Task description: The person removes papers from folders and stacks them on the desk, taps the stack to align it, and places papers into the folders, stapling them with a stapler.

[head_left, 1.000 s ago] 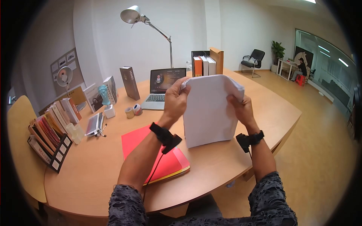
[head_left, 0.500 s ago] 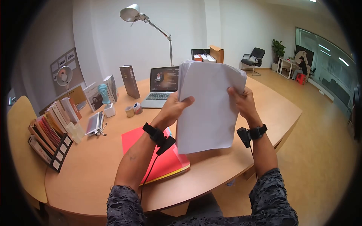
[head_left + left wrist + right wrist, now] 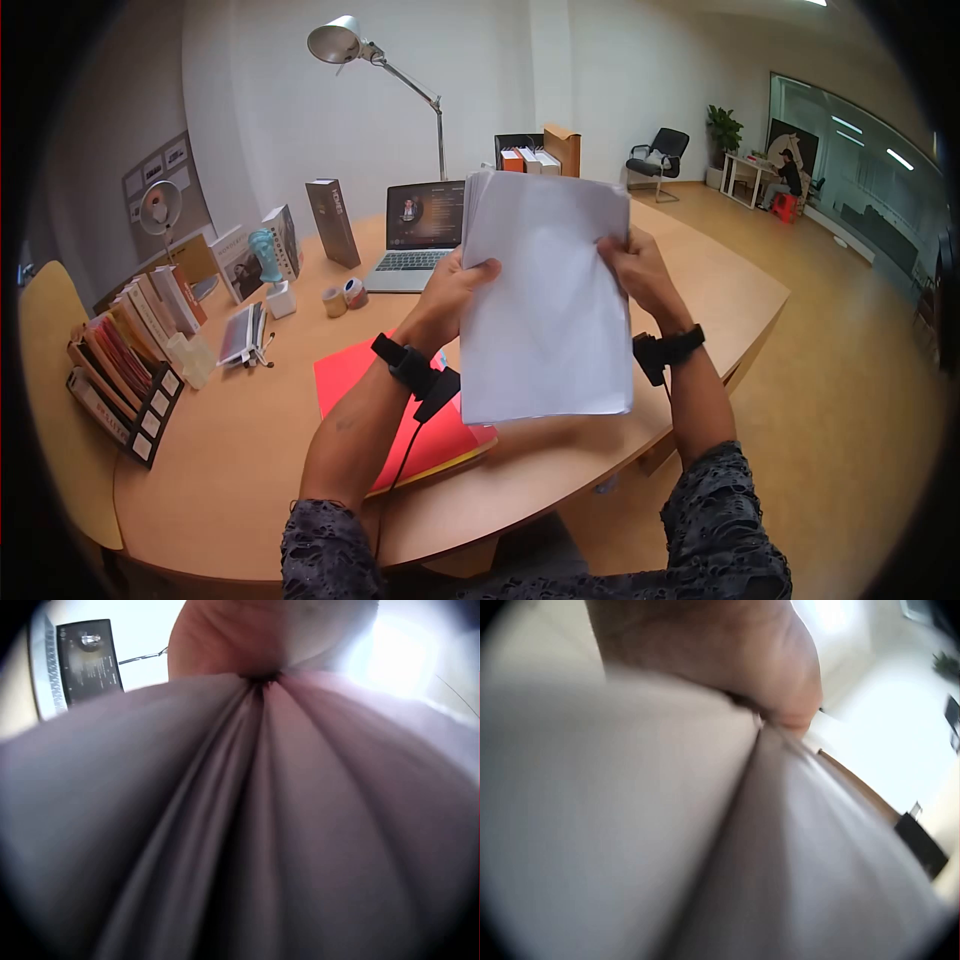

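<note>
Paper stack, one sheaf held upright above the desk's near edge over one red folder, is pinched at its sides by left hand and right hand; squaring it well likely needs an even, light grip

The stack of paper pinched between the fingers of both hands is plain white, unprinted on the side in view. Below the left hand's fingers, the folder is bright red with a yellow edge. The wrist straps are black. The sleeves are dark grey with a mottled, lacy pattern. The desk is pale wood-brown.
</note>
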Demonstrator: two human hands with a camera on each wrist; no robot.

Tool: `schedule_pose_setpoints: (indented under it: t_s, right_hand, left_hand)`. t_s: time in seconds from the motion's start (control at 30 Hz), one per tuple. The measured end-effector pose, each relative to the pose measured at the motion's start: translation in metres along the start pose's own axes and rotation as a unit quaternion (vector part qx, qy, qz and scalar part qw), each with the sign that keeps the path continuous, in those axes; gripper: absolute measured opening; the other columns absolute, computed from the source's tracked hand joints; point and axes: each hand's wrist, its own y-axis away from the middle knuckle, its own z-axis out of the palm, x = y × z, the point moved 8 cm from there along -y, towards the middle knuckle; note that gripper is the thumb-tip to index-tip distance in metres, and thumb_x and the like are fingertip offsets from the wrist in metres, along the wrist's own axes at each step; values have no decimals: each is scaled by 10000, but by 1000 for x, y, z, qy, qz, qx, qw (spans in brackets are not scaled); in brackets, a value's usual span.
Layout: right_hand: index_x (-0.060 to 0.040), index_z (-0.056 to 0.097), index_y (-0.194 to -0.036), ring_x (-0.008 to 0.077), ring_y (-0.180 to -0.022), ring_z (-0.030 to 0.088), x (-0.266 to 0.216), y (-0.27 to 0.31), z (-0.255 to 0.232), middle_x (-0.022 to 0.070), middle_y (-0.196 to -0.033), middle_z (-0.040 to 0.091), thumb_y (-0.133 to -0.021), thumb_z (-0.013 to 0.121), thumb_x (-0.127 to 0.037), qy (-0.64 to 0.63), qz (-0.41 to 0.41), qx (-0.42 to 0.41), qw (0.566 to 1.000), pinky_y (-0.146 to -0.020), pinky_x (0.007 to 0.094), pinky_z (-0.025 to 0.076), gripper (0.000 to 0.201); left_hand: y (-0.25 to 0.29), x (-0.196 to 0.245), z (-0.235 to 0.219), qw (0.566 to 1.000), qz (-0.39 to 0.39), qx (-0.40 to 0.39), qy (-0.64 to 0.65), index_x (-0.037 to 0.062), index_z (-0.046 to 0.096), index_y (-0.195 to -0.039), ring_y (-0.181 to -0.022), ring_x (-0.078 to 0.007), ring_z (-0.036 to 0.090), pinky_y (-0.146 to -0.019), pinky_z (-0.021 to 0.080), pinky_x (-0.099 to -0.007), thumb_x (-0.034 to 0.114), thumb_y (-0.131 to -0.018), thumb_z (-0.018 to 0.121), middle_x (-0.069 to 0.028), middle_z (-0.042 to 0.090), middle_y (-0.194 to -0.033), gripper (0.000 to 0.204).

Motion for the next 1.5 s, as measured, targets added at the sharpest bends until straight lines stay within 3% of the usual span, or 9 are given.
schedule_pose_setpoints:
  t_s: [0.17, 0.33, 0.5, 0.57, 0.77, 0.97, 1.13, 1.37, 1.5]
  right_hand:
    - [34, 464, -1346, 100, -944, 610, 13, 21, 20, 71, -1077, 643, -948, 616, -200, -290, 107, -164, 937, -768, 251, 519, 486]
    - [24, 655, -1057, 99, -748, 592, 34, 24, 26, 5, -854, 652, -953, 612, -161, -92, 83, -69, 990, -680, 272, 491, 217]
    - [28, 653, -1046, 93, -747, 577, 12, 26, 23, -9, -840, 646, -968, 587, -165, 156, -9, 23, 987, -673, 273, 479, 218]
    - [33, 630, -1114, 125, -826, 622, 20, 31, 28, 46, -938, 674, -961, 618, -222, -143, 48, -20, 988, -762, 292, 517, 297]
    - [86, 496, -1287, 207, -1036, 645, 54, 59, 47, 143, -1201, 622, -907, 684, -241, -384, 211, -211, 874, -923, 354, 533, 535]
    - [53, 516, -1245, 193, -984, 651, 29, 44, 40, 117, -1123, 645, -883, 705, -202, -408, 145, -155, 888, -880, 348, 543, 481]
    - [-4, 544, -1140, 179, -940, 645, 73, 40, 26, 93, -1067, 638, -851, 750, -205, -282, 205, -106, 931, -856, 343, 537, 408]
    - [26, 548, -1236, 190, -1021, 631, 25, 45, 42, 120, -1138, 647, -852, 761, -159, -412, 114, -100, 899, -895, 344, 516, 477]
    - [34, 579, -1246, 185, -1018, 640, 27, 48, 47, 116, -1153, 658, -856, 754, -152, -307, 162, -144, 927, -882, 333, 522, 465]
  left_hand:
    - [6, 8, -11, 1000, 20, 13, 13, -13, 526, -1256, -970, -189, 648, -842, 548, -343, 98, -957, 582, -104, 635, -1121, 324]
    - [0, 0, -12, 1000, 16, 6, 12, -11, 517, -1270, -968, -187, 649, -850, 544, -341, 96, -964, 581, -101, 637, -1124, 330]
    - [1, 3, -10, 996, 59, 66, 8, -12, 551, -1226, -938, -175, 653, -827, 548, -338, 99, -968, 582, -90, 648, -1095, 283]
    - [5, 7, -12, 997, 59, 58, 2, -13, 560, -1212, -933, -176, 654, -823, 549, -336, 98, -966, 583, -92, 650, -1090, 271]
    - [4, 1, -29, 998, 8, 49, 36, -20, 569, -1200, -900, -181, 660, -816, 557, -333, 87, -963, 578, -95, 656, -1065, 260]
    - [10, 2, -27, 998, -17, 36, 47, -22, 568, -1208, -892, -184, 659, -812, 562, -336, 86, -957, 579, -99, 652, -1058, 273]
    - [14, 5, -35, 998, -28, 51, 8, -21, 559, -1233, -934, -185, 652, -839, 554, -340, 75, -957, 573, -101, 643, -1092, 292]
    - [17, 17, -20, 998, 31, 0, 46, -16, 511, -1298, -1020, -179, 624, -892, 526, -335, 73, -956, 578, -95, 625, -1154, 359]
    - [16, 34, -2, 995, 95, -31, 16, 0, 507, -1314, -1059, -160, 598, -917, 497, -326, 112, -957, 603, -83, 618, -1186, 386]
